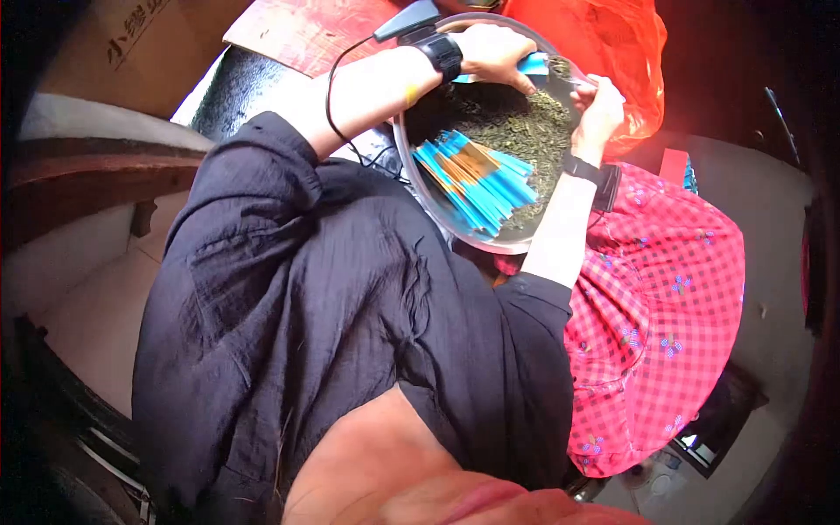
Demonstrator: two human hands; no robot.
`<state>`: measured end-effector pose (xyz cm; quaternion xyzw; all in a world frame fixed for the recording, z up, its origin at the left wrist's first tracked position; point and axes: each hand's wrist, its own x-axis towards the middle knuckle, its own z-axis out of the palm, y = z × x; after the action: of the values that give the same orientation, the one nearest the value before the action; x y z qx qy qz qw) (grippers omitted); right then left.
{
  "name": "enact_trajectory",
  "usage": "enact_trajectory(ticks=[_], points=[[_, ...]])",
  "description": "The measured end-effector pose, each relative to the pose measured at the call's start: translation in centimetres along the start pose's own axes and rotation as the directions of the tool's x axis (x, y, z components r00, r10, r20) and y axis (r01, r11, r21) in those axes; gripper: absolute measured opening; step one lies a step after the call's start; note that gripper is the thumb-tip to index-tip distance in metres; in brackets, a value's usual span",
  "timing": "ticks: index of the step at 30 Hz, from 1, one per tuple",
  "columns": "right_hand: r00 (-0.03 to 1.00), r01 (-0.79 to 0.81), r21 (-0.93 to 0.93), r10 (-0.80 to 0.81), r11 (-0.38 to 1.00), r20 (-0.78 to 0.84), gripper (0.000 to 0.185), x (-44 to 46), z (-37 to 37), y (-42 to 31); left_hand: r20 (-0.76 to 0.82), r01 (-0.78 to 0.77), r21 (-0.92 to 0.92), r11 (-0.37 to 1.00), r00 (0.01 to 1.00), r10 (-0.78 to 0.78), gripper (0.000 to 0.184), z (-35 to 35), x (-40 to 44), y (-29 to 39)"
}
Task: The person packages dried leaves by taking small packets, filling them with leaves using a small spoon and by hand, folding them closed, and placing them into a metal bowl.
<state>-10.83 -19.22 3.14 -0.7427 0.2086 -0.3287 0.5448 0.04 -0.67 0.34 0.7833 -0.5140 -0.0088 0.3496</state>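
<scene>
My left hand (pixel 497 54) is wrapped round a narrow blue packet (pixel 532 64) above the far part of a round tub (pixel 426 194). Dark dried leaf bits (pixel 558 66) show at the packet's right end. Fingers bent together, my right hand (pixel 599 112) is at the tub's right rim, close to that end; whatever it pinches is too small to make out. Loose dried green leaves (pixel 525 131) cover much of the tub's inside. On them, toward my body, lies a pile of several slim blue packets with brownish-orange parts (pixel 477 179).
A red plastic bag (pixel 604 44) stands beyond the tub on the right. Pink checked cloth (pixel 674 315) spreads at my right side. A reddish board (pixel 315 33) and a cardboard box (pixel 114 52) are at the far left. A dark cable (pixel 331 92) hangs by my left forearm.
</scene>
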Motion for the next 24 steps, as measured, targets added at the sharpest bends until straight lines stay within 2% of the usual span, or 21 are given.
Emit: enact_trajectory(ticks=[1,3,4,6,7,8,10,12,14,16,18,19,20,22,23,24], points=[[1.000,0.005,0.009,-0.005,1.000,-0.006,0.024,-0.3,0.3,-0.2,0.001,-0.007,0.009,1.000,1.000,0.007,0.063,-0.1,0.1,0.1],[0.982,0.131,-0.037,-0.125,0.991,0.142,0.022,-1.0,0.7,-0.6,0.104,0.051,0.047,0.998,0.993,-0.056,0.074,-0.3,0.1,0.2],[0.982,0.133,-0.032,-0.127,0.991,0.140,0.022,-1.3,1.0,-0.5,0.104,0.049,0.053,0.997,0.993,-0.055,0.074,-0.3,0.2,0.2],[0.890,0.442,-0.279,-0.377,0.853,0.257,0.020,-2.1,1.8,-0.7,0.096,0.041,0.056,0.998,0.994,-0.046,0.072,-0.3,0.2,0.2],[0.863,0.499,-0.344,-0.419,0.795,0.282,0.019,-3.0,2.2,-1.8,0.097,0.038,0.060,0.997,0.994,-0.044,0.072,-0.4,0.2,0.3],[0.863,0.499,-0.345,-0.421,0.795,0.278,0.019,-3.0,2.3,-1.8,0.105,0.051,0.049,0.997,0.993,-0.056,0.070,-0.4,0.2,0.3],[0.756,0.650,-0.429,-0.592,0.628,0.280,0.018,-3.0,2.6,-1.9,0.115,0.061,0.039,0.997,0.991,-0.065,0.068,-0.3,0.4,0.2],[0.770,0.631,-0.436,-0.586,0.642,0.251,0.018,-2.8,2.2,-1.9,0.067,0.026,0.013,1.000,0.997,-0.027,0.066,0.0,0.4,-0.2],[0.834,0.524,-0.449,-0.544,0.724,0.097,0.019,-1.9,1.3,-1.3,0.062,0.035,0.010,0.999,0.997,-0.036,0.065,0.1,0.4,-0.2],[0.905,0.379,-0.525,-0.423,0.762,0.040,0.024,-1.9,0.4,-1.8,0.053,0.041,0.008,0.999,0.998,-0.042,0.065,-0.1,0.2,-0.1],[0.948,0.308,-0.631,-0.283,0.712,0.144,0.029,-0.5,-1.3,-0.1,0.067,0.045,0.009,0.999,0.997,-0.045,0.064,-0.2,0.2,0.0],[0.956,0.294,-0.717,-0.212,0.632,0.205,0.032,0.0,-1.9,1.1,0.049,0.032,0.017,0.999,0.998,-0.033,0.063,0.1,0.3,-0.3],[0.966,0.243,-0.763,-0.077,0.599,0.247,0.033,0.7,-2.4,3.0,0.048,0.035,0.016,0.999,0.998,-0.036,0.063,0.0,0.3,-0.2],[0.954,0.248,-0.817,0.018,0.521,0.300,0.035,-0.2,-1.2,2.7,0.099,0.059,-0.012,0.998,0.993,-0.058,0.064,-0.4,0.2,0.1],[0.922,0.317,-0.705,-0.030,0.635,0.387,0.036,0.3,-1.0,4.6,0.101,0.058,-0.014,0.998,0.993,-0.056,0.064,-0.4,0.2,0.1],[0.917,0.319,-0.746,0.009,0.585,0.399,0.033,0.0,0.0,4.4,0.087,0.057,0.003,0.998,0.995,-0.057,0.065,-0.4,0.2,0.1]])
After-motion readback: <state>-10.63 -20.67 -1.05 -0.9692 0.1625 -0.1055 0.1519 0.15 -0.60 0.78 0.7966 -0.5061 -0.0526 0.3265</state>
